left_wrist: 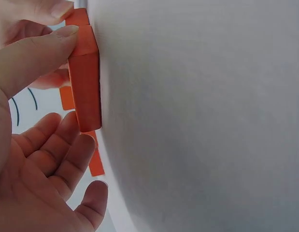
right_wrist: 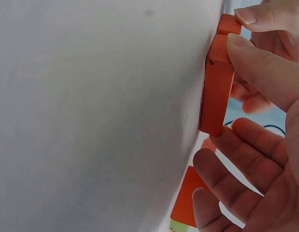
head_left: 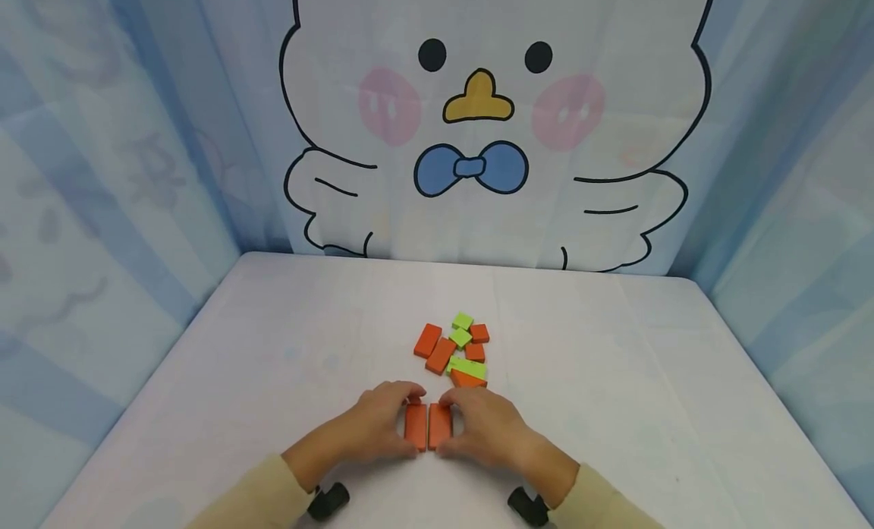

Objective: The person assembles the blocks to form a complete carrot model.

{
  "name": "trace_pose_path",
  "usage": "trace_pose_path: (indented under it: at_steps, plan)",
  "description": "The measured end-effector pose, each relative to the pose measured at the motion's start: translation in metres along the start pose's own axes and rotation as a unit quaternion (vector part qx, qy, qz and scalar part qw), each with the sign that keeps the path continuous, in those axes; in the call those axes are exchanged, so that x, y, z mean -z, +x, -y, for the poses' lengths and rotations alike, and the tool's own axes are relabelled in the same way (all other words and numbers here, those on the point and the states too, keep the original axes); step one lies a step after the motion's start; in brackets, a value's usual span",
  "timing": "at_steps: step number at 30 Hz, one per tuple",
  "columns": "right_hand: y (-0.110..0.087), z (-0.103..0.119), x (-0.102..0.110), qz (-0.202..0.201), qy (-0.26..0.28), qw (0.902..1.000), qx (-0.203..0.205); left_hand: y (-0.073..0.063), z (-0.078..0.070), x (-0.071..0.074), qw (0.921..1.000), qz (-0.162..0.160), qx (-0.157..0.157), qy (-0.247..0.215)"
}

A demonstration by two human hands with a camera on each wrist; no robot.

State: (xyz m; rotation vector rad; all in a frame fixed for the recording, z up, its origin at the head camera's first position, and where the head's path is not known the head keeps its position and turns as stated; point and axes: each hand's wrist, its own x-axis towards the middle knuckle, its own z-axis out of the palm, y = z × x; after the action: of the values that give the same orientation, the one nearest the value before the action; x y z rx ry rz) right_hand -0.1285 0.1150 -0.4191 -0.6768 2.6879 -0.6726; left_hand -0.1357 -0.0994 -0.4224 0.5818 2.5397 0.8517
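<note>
Two orange rectangular blocks lie side by side on the table with a narrow gap between them. My left hand (head_left: 379,423) pinches the left orange block (head_left: 415,427) lengthwise, thumb on its near end and fingers at the far end. The right orange block (head_left: 440,426) is pinched the same way by my right hand (head_left: 488,429). In the left wrist view the thumb presses the end of the left block (left_wrist: 86,92). The right wrist view shows the thumb on the end of the right block (right_wrist: 218,87), with a fingertip at its other end.
Beyond the hands lies a loose group: orange rectangular blocks (head_left: 440,356), small orange blocks (head_left: 480,333), small green blocks (head_left: 462,321), a longer green block (head_left: 468,367) and an orange triangular-looking block (head_left: 467,379), partly hidden. A patterned curtain (head_left: 478,225) stands behind the white table (head_left: 614,377).
</note>
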Motion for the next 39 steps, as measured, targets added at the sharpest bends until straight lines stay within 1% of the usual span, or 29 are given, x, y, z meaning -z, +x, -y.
trace_pose_path:
  at_steps: [8, 13, 19, 24, 27, 32, 35, 37, 39]
  plan:
    - [-0.001, 0.002, -0.003, -0.003, 0.000, 1.0000, 0.001, 0.001, 0.000, -0.003, 1.0000, 0.001, 0.005, 0.004]
    - [0.001, 0.006, -0.005, -0.010, -0.001, 0.9999, 0.012, -0.002, 0.003, -0.001, 1.0000, 0.001, -0.006, 0.008]
    - [0.008, 0.013, -0.009, -0.015, -0.007, 0.9996, 0.024, -0.008, 0.010, 0.002, 0.9998, -0.008, -0.017, 0.007]
    - [0.017, 0.022, -0.013, -0.012, -0.010, 0.9995, 0.028, -0.010, 0.017, 0.003, 0.9998, -0.016, -0.014, -0.002]
    - [0.021, 0.026, -0.014, -0.008, -0.011, 0.9996, 0.026, -0.012, 0.020, 0.005, 0.9997, -0.022, -0.006, -0.010]
    - [0.024, 0.026, -0.015, -0.001, -0.002, 0.9998, 0.017, -0.014, 0.023, 0.007, 0.9995, -0.030, -0.011, -0.008]
    - [0.024, 0.018, -0.012, -0.014, 0.021, 0.9997, -0.004, -0.015, 0.024, 0.007, 0.9995, -0.028, -0.014, -0.006]
    - [0.026, 0.012, -0.008, -0.034, 0.041, 0.9983, -0.021, -0.015, 0.024, 0.007, 0.9996, -0.026, -0.013, -0.006]
    - [0.028, 0.006, -0.004, -0.059, 0.049, 0.9967, -0.029, -0.015, 0.024, 0.007, 0.9997, -0.024, -0.009, -0.007]
